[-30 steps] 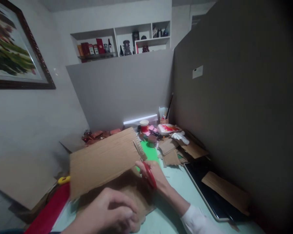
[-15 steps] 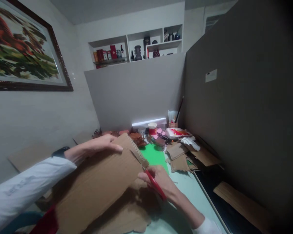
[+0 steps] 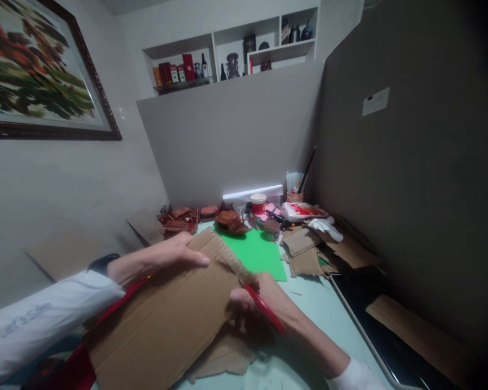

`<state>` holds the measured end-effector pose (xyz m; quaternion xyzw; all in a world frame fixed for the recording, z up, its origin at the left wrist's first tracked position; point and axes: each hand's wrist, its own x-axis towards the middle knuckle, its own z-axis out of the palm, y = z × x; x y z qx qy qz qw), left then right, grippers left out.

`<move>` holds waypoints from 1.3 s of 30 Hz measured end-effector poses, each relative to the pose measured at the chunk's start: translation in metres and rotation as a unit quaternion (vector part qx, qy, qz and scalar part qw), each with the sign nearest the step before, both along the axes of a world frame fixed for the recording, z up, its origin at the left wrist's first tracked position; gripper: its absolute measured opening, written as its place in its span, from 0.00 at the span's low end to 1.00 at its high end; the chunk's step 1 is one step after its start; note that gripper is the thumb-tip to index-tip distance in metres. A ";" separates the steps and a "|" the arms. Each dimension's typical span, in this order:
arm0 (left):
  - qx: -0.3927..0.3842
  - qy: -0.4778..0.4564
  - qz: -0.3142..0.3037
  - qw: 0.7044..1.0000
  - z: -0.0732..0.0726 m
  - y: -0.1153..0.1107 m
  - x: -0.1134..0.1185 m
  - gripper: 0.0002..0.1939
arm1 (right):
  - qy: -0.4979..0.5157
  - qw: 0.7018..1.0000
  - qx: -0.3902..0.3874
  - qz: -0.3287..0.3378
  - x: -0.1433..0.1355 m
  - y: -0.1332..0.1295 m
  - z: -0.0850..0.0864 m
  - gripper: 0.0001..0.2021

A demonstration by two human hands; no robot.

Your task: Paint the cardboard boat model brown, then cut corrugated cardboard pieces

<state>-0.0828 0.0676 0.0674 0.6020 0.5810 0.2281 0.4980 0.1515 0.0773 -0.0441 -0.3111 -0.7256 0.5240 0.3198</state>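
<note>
A large sheet of brown cardboard (image 3: pixel 158 319) is held up at a slant over the table. My left hand (image 3: pixel 183 253) grips its upper left edge, thumb on the near face and the other fingers hidden behind. In my right hand (image 3: pixel 260 295) are red-handled scissors (image 3: pixel 264 307), their blades at the sheet's upper right edge. A narrow strip with a row of corrugation marks (image 3: pixel 232 259) runs along that edge beside the blades. Below the sheet lies another torn cardboard piece (image 3: pixel 223 355), partly hidden.
Green paper (image 3: pixel 260 254) lies behind the cardboard. Brown craft pieces (image 3: pixel 230 221), a paper cup (image 3: pixel 258 203) and a round container (image 3: pixel 271 230) stand farther back. Cardboard scraps (image 3: pixel 305 257) and a black panel (image 3: pixel 374 325) lie right. Grey partitions (image 3: pixel 236 141) enclose the table.
The view has tilted down and shifted, so more of the green paper and brown pieces shows. Both hands keep their hold; the cardboard sits slightly lower in view.
</note>
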 end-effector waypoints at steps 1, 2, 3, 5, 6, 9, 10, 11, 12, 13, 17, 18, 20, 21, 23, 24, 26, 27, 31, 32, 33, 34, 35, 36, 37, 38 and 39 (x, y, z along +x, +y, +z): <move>-0.009 0.002 0.015 1.000 -0.001 -0.002 0.002 0.15 | 0.003 1.000 -0.002 -0.001 -0.001 0.000 -0.003 0.19; -0.019 0.003 0.030 0.999 -0.001 -0.004 0.004 0.16 | 0.003 1.000 -0.006 0.000 -0.003 0.000 -0.006 0.19; -0.028 0.001 0.043 0.999 -0.002 -0.005 0.005 0.16 | 0.003 1.000 -0.012 0.000 -0.004 0.000 -0.008 0.19; -0.041 -0.006 0.059 0.997 -0.004 -0.006 0.004 0.17 | 0.000 1.000 -0.024 -0.001 -0.008 -0.001 -0.013 0.18; -0.045 -0.009 0.059 0.997 -0.005 -0.005 0.003 0.17 | -0.001 1.000 -0.030 -0.003 -0.009 -0.001 -0.016 0.17; -0.028 -0.010 0.049 0.998 -0.010 -0.002 -0.003 0.16 | -0.006 0.999 -0.040 -0.014 -0.012 -0.002 -0.021 0.15; -0.017 -0.009 0.049 0.999 -0.012 0.000 -0.005 0.15 | -0.005 0.999 -0.041 -0.018 -0.013 -0.002 -0.022 0.15; -0.008 -0.008 0.051 0.999 -0.013 0.001 -0.007 0.15 | -0.004 0.999 -0.041 -0.020 -0.014 -0.002 -0.023 0.15; -0.004 -0.008 0.051 0.999 -0.014 0.003 -0.008 0.15 | -0.003 0.999 -0.041 -0.022 -0.014 -0.001 -0.024 0.15; -0.009 -0.010 0.047 0.999 -0.016 0.004 -0.009 0.15 | -0.001 0.999 -0.039 -0.024 -0.015 -0.001 -0.024 0.16; -0.052 -0.029 0.033 0.998 -0.022 0.008 -0.013 0.17 | 0.001 0.999 -0.038 -0.032 -0.021 0.002 -0.026 0.19; -0.054 -0.038 0.036 0.997 -0.024 0.008 -0.014 0.17 | 0.000 0.999 -0.039 -0.034 -0.023 0.003 -0.026 0.20; -0.052 -0.054 0.040 0.996 -0.027 0.008 -0.016 0.18 | -0.004 0.999 -0.044 -0.031 -0.025 0.004 -0.027 0.21; -0.053 -0.059 0.039 0.996 -0.028 0.007 -0.017 0.19 | -0.006 0.998 -0.047 -0.029 -0.026 0.004 -0.027 0.21; -0.057 -0.054 0.037 0.996 -0.030 0.006 -0.019 0.19 | -0.012 0.998 -0.053 -0.027 -0.025 0.005 -0.026 0.20; -0.055 -0.049 0.035 0.997 -0.030 0.005 -0.018 0.18 | -0.016 0.998 -0.055 -0.026 -0.025 0.005 -0.025 0.20; -0.046 -0.042 0.029 0.998 -0.028 0.002 -0.016 0.18 | -0.024 0.998 -0.055 -0.021 -0.022 0.004 -0.022 0.20; -0.041 -0.038 0.026 0.998 -0.027 0.001 -0.014 0.18 | -0.027 0.998 -0.052 -0.018 -0.020 0.003 -0.020 0.20; -0.035 -0.005 0.021 0.999 -0.022 -0.008 -0.002 0.20 | -0.035 0.998 -0.044 -0.003 -0.011 -0.003 -0.010 0.18; -0.030 -0.001 0.016 0.999 -0.021 -0.010 0.000 0.20 | -0.037 0.998 -0.042 -0.001 -0.010 -0.004 -0.008 0.18; -0.025 0.000 0.010 1.000 -0.020 -0.012 0.003 0.20 | -0.040 0.998 -0.038 -0.001 -0.009 -0.005 -0.007 0.18; -0.022 0.001 0.006 1.000 -0.019 -0.014 0.005 0.19 | -0.043 0.999 -0.034 -0.002 -0.008 -0.005 -0.006 0.18; -0.022 0.002 0.005 1.000 -0.019 -0.014 0.007 0.18 | -0.046 0.999 -0.028 -0.004 -0.007 -0.006 -0.006 0.18; -0.025 0.005 0.006 1.000 -0.018 -0.015 0.008 0.18 | -0.049 0.998 -0.023 -0.007 -0.007 -0.005 -0.006 0.19; -0.028 0.008 0.009 1.000 -0.018 -0.015 0.009 0.17 | -0.052 0.998 -0.018 -0.009 -0.007 -0.005 -0.006 0.19; -0.032 0.009 0.013 0.999 -0.018 -0.014 0.010 0.18 | -0.054 0.998 -0.013 -0.011 -0.008 -0.004 -0.007 0.19; -0.036 0.010 0.017 0.999 -0.018 -0.014 0.009 0.19 | -0.055 0.998 -0.009 -0.012 -0.008 -0.004 -0.008 0.20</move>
